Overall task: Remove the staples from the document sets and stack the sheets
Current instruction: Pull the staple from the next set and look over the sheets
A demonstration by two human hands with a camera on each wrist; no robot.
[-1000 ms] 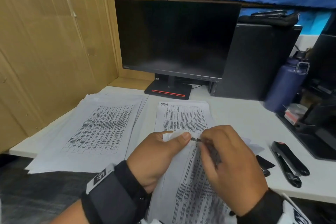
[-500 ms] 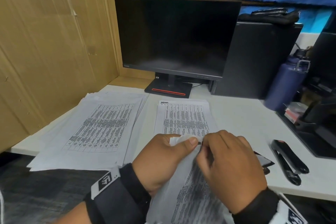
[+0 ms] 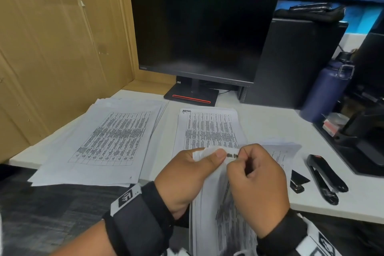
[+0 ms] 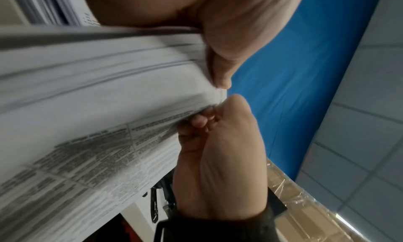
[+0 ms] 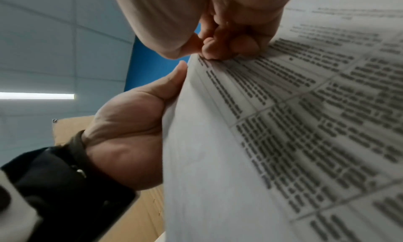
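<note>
Printed document set (image 3: pixel 226 224), corner lifted

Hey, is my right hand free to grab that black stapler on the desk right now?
Probably not yet: the right hand is pinching the held document set at its corner. The stapler lies uncovered just to its right, so reach looks easy once it lets go.

Your count at the desk: two hands, left hand (image 3: pixel 182 174) and right hand (image 3: pixel 257 191), both curled on one held document set (image 3: pixel 209 220). Two paper stacks lie flat: a wide stack (image 3: pixel 108 141) at left and a narrower stack (image 3: pixel 207 129) behind your hands. One monitor (image 3: pixel 199 33), one computer tower (image 3: pixel 295 62), one blue bottle (image 3: pixel 326 93), one black stapler (image 3: pixel 326 178), one small black staple remover (image 3: pixel 298 182).
</note>
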